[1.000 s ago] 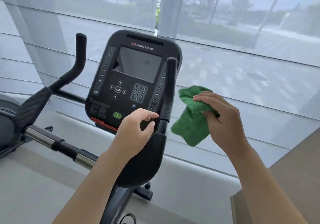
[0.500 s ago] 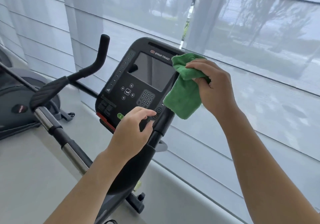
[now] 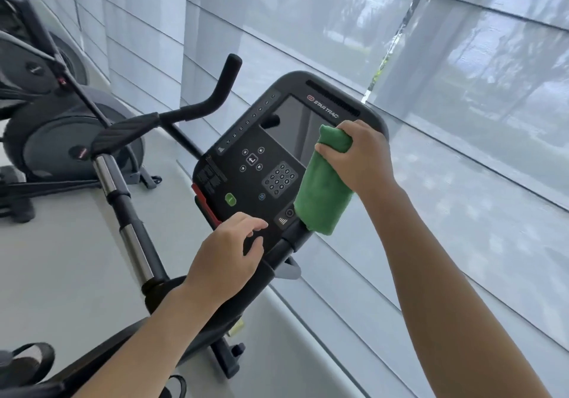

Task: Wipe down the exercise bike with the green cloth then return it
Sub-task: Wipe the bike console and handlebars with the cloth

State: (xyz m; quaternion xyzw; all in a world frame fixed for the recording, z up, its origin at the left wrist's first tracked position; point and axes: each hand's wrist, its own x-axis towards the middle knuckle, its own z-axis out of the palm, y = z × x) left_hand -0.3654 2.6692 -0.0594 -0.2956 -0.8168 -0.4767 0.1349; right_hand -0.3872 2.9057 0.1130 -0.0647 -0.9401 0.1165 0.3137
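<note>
The exercise bike's black console [image 3: 255, 163] with a screen, keypad and green button stands in the middle of the view. My right hand [image 3: 360, 154] grips the green cloth [image 3: 323, 191], wrapped around the top of the bike's right upright handle in front of the console's right edge. Below the cloth the black handle stem [image 3: 286, 243] shows. My left hand [image 3: 228, 259] rests on the lower edge of the console, fingers spread lightly, holding nothing. The left handlebar [image 3: 215, 95] rises at the upper left.
A second exercise machine [image 3: 52, 126] stands at the far left on the pale floor. Chrome grip sections [image 3: 135, 249] run along the bike's bar at left. A window with sheer blinds [image 3: 462, 120] fills the right and back. A pedal [image 3: 27, 363] shows at bottom left.
My right hand has brought the green cloth from beside the console onto the right upright handle and closed around it. The view has swung right; my left hand stays on the console's lower edge.
</note>
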